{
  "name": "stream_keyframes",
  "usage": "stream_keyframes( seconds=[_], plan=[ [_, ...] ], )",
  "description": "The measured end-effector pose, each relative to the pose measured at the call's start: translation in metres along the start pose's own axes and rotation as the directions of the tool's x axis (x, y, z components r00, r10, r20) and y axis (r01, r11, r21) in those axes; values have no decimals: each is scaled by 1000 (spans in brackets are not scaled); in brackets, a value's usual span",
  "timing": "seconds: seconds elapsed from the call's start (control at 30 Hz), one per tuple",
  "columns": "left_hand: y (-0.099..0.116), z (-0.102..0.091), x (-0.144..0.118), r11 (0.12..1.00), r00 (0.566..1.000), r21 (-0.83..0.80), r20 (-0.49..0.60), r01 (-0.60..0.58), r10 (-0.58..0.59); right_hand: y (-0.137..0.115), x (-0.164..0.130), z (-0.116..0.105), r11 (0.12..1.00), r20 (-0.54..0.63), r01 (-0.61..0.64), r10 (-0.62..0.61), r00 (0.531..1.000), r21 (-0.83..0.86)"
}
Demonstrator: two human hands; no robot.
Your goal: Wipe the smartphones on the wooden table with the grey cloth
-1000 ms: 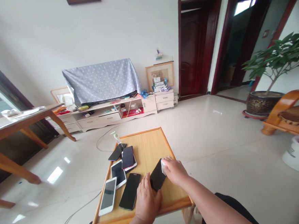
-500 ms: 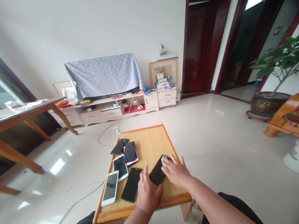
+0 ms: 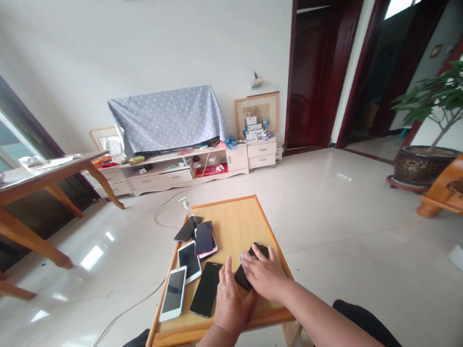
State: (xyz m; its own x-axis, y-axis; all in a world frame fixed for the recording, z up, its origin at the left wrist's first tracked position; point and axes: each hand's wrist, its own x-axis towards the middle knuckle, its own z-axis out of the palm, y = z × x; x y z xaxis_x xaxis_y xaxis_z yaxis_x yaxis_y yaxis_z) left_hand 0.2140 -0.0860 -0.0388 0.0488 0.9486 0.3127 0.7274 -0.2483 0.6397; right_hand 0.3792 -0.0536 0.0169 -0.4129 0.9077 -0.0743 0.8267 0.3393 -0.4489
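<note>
A black phone [image 3: 242, 279] lies on the small wooden table [image 3: 235, 223], partly covered by my hands. My left hand [image 3: 230, 296] cups its lower left corner, fingers stretched up along the side and thumb at the bottom end. Over the screen, my right hand [image 3: 264, 274] presses a small whitish wipe [image 3: 242, 257] under its fingertips. Just left of my left hand is a larger black phone [image 3: 206, 290]. Beyond it lie a white phone [image 3: 173, 294], another white phone [image 3: 189, 262], and a dark red-edged phone [image 3: 203, 237] stacked on others.
A clear pump bottle [image 3: 188, 207] stands at the table's far left corner, beside a dark phone [image 3: 188, 229]. The table has a raised wooden rim [image 3: 273, 239]. Farther back is a low white cabinet [image 3: 236, 160]; a cable [image 3: 118, 314] runs across the floor.
My right hand has slid the wipe down and left across the phone's screen. My left hand stays at the phone's corner. The whole view has shifted slightly.
</note>
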Motion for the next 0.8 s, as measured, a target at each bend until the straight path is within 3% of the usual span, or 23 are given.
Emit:
stream_keyframes(
  seconds=[0.07, 0.13, 0.2, 0.27, 0.33, 0.4, 0.5, 0.57, 0.73, 0.8],
  plan=[
    [-2, 1, 0, 999, 999, 29, -16, -38, 39, -5, -2, 6, 992, 29, 119, -120, 992, 28],
    [-4, 3, 1, 996, 998, 62, -18, -65, 66, -2, 0, 7, 993, 18, 113, -113, 993, 30],
    [-5, 6, 1, 992, 997, 101, -7, -78, 79, 9, 6, 3, 999, -31, -33, 33, 999, 6],
    [-6, 7, 1, 986, 996, 141, 10, -85, 85, 21, 12, -3, 979, -83, -202, 200, 976, -12],
    [-6, 7, 1, 982, 996, 163, 33, -91, 87, 25, 13, -4, 963, -104, -269, 265, 959, -25],
    [-6, 6, 2, 983, 995, 159, 59, -90, 82, 18, 5, 2, 980, -83, -195, 192, 978, -31],
    [-6, 5, 3, 988, 992, 129, 96, -88, 76, 2, -11, 13, 1000, -38, 27, -26, 999, 6],
    [-6, 5, 4, 990, 992, 118, 109, -83, 70, 2, -17, 13, 996, -20, 79, -79, 997, 29],
    [1, 5, 3, 990, 995, 139, 94, -39, 26, 33, -13, -14, 970, -26, -244, 243, 970, -12],
    [2, 4, 3, 991, 995, 132, 94, -29, 17, 34, -17, -17, 965, -27, -261, 260, 965, -30]
  ],
)
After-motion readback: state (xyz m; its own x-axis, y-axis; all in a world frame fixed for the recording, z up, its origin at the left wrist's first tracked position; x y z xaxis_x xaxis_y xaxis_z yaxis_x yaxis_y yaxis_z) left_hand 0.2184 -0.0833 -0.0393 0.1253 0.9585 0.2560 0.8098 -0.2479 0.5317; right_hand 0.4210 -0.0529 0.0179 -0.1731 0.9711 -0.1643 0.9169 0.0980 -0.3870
